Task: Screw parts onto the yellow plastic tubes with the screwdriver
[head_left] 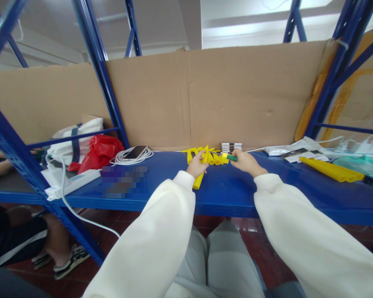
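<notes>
My left hand (197,166) is closed around a yellow tapered tube (198,182), which stands tilted above the blue shelf with its wide end towards me. In my right hand (245,161) is a short green stick with a yellow end (232,158); its yellow end points left, towards the tube. The fingers are wrapped round its right part, so that part is hidden. Several more yellow tapered tubes (216,159) lie in a row just behind and between my hands. Behind them is a small stack of black-and-white packs (231,147).
On the left lie a phone (136,152) on a coiled white cable (122,157), a red bag (104,148) and a power strip (81,182). Larger yellow tubes (329,169) lie on the right. Cardboard (236,95) walls the back; blue posts (96,62) frame the shelf. Another person's leg (57,236) shows lower left.
</notes>
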A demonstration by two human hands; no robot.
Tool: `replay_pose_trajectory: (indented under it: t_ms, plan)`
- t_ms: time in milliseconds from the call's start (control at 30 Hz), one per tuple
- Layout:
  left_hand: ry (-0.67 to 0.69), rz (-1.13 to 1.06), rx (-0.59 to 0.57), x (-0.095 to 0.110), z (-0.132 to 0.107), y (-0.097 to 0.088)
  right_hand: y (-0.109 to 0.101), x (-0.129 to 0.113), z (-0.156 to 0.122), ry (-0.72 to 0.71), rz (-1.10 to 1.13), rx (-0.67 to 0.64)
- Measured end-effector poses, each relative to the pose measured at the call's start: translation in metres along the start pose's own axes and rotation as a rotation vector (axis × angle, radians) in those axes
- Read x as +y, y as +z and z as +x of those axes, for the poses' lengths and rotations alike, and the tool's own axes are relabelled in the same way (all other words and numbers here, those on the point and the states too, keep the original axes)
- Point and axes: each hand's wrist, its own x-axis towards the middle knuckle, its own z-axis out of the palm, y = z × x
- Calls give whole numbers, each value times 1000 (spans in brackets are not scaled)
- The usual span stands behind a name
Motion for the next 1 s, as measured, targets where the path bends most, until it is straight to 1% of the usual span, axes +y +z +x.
replay_pose_trajectory:
  t_ms: [200,367,600,733,833,1000]
  plan:
    - [3,1,-1,0,-1,-1,-4,-2,0,-34,26,-5]
    - [-8,-25,0,0,-1,0,0,-1,1,24,31,40]
    - [-3,-23,10,1,-1,0,-2,-4,-1,10,29,-18]
    - [-2,-15,26,0,0,0,-3,-4,-1,-22,33,-8]
    - [13,-19,26,-1,0,0,0,-2,0,-2,30,5]
    - [30,-19,4,-3,2,0,4,-1,1,42,21,-27]
